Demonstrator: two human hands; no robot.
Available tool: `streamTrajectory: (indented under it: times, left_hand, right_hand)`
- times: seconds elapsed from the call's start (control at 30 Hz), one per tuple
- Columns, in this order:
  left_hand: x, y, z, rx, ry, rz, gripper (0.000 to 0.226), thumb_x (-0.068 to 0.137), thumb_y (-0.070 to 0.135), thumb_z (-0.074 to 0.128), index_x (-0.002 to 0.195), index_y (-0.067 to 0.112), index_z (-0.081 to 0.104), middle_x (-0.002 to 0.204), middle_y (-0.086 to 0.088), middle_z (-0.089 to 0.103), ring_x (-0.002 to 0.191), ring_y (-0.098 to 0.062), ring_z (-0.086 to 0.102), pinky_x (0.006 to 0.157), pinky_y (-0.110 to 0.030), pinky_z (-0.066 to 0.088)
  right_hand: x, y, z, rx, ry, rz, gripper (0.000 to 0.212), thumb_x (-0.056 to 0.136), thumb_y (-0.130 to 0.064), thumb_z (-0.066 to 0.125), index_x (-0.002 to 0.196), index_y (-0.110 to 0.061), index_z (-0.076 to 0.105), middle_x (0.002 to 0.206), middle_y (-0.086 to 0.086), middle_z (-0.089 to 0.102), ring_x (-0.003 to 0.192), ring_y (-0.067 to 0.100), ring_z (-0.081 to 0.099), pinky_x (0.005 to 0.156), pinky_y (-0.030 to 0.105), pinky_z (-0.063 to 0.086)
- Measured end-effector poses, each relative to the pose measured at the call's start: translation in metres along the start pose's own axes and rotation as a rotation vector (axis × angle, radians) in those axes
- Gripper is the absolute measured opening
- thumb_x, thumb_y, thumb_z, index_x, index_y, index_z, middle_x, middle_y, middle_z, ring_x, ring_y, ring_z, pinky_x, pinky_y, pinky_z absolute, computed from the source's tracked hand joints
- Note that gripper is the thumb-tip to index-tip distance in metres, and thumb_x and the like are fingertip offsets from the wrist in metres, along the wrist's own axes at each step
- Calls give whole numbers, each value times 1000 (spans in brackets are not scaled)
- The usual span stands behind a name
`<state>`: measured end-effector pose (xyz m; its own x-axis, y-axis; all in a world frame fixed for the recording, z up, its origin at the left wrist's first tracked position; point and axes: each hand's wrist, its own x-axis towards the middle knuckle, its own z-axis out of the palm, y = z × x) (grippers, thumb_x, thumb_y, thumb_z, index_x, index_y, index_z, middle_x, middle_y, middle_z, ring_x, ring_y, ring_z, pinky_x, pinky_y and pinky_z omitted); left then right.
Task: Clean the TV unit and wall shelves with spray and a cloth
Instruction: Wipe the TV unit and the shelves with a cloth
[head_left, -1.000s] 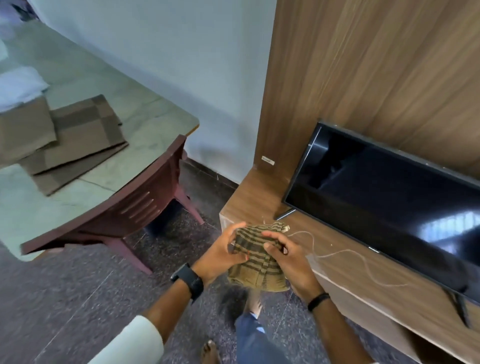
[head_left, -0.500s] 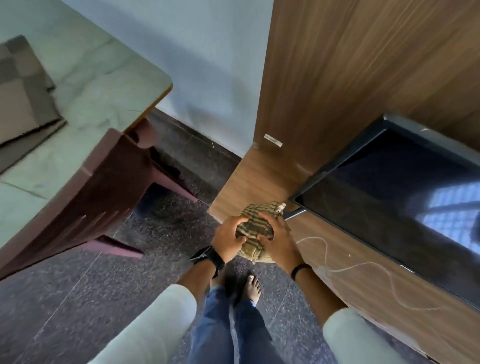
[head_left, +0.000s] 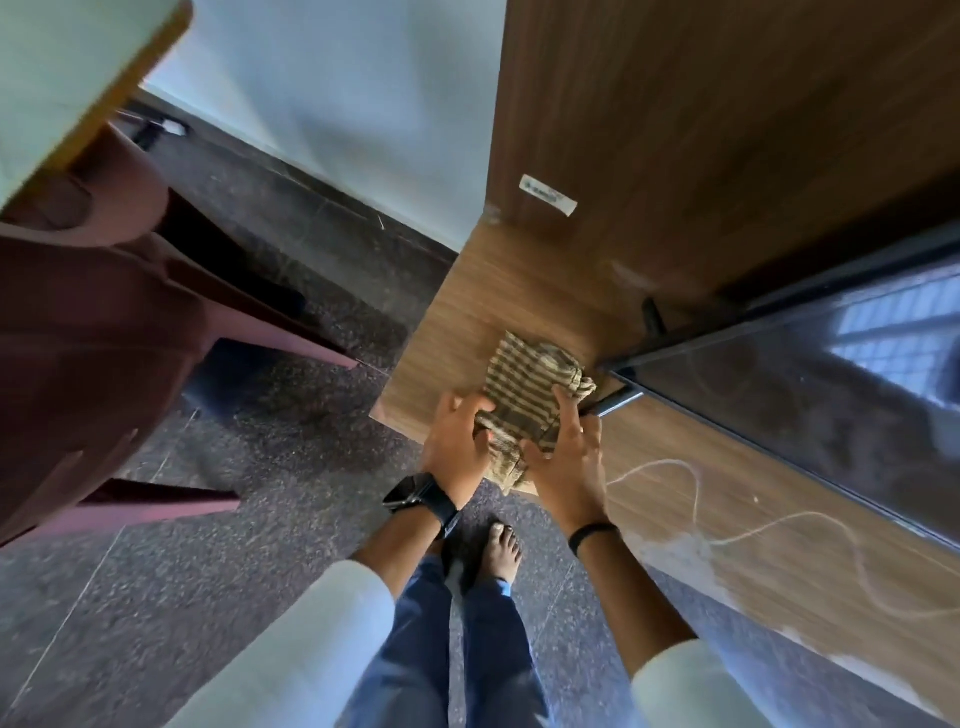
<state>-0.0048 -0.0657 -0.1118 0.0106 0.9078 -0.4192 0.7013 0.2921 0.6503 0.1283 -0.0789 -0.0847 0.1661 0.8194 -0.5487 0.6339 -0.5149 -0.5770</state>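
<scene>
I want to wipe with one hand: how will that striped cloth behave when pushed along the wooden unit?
Probably floppy: the cloth is bunched and folded between the left hand and right hand, and one end droops over the unit edge. It looks light, likely bunching rather than sliding flat. It may snag the thin cord nearby.

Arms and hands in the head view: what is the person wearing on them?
Both arms have white sleeves pushed up the forearm. The left wrist carries a black smartwatch with a black strap; the right wrist has a thin black band. Left hand and right hand are bare, ungloved.
</scene>
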Motion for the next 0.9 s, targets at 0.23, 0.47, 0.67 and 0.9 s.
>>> streamTrajectory:
  times: [0.23,0.47,0.67,0.9]
  left_hand:
    - [-9,-14,1,-3,54,78,30,90,8,57,119,13,60,111,-9,46,84,-17,54,78,-23,50]
    - [1,-27,-11,24,78,82,29,91,11,53,119,15,60,106,-10,56,85,-22,59,75,-36,53]
    - [4,-47,-33,86,220,76,32,87,6,56,118,13,58,109,-12,51,96,-29,54,76,-40,53]
    - [4,-79,-55,-134,257,-254,37,91,12,53,128,6,50,124,-16,52,111,-27,52,90,-34,43]
  right_hand:
    - [-4,10,9,-344,239,-131,51,89,-23,59,138,-16,46,124,18,41,103,32,43,83,49,52]
    - [17,3,52,-448,135,-343,57,99,-27,23,147,-8,-2,159,9,5,147,21,-1,117,34,-4]
    - [22,10,78,-593,247,-237,61,99,-38,26,148,-3,21,156,15,23,145,26,21,119,39,12]
    - [-11,26,95,-676,200,-244,62,101,-43,17,149,-3,18,156,14,18,145,26,21,118,40,14]
